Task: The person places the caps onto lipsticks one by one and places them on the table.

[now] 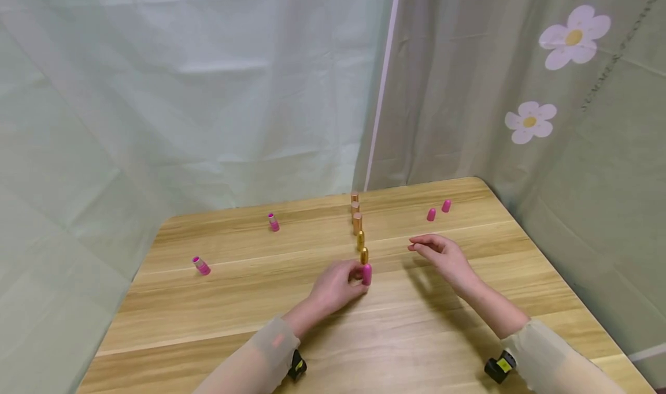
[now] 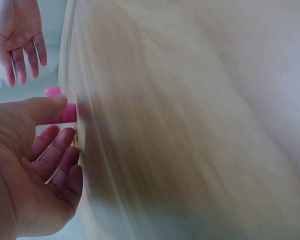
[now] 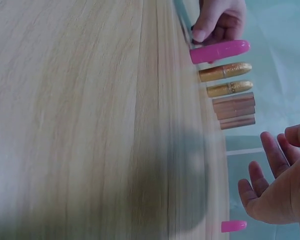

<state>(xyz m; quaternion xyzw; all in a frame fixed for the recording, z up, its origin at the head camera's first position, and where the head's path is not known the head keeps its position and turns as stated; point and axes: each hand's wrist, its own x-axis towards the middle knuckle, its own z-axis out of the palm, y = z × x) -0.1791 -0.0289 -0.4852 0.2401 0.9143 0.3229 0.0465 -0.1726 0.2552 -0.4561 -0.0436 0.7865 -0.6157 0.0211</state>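
My left hand (image 1: pixel 337 285) pinches a capped bright pink lipstick (image 1: pixel 367 275) between thumb and fingers. It stands upright on the table at the near end of a row. Behind it come two gold lipsticks (image 1: pixel 364 256), then several copper-coloured tubes (image 1: pixel 357 223). In the right wrist view the pink lipstick (image 3: pixel 220 51) shows its full length, its base at the wood. My right hand (image 1: pixel 446 259) hovers over the table to the right of the row, fingers loosely bent and holding nothing. Beyond it are two pink caps (image 1: pixel 431 214), standing on the table.
On the left of the wooden table (image 1: pixel 250 313) are two pink lipstick bases (image 1: pixel 201 266) without caps, set well apart. A pale curtain (image 1: pixel 234 93) hangs behind the table, with a flowered part on the right.
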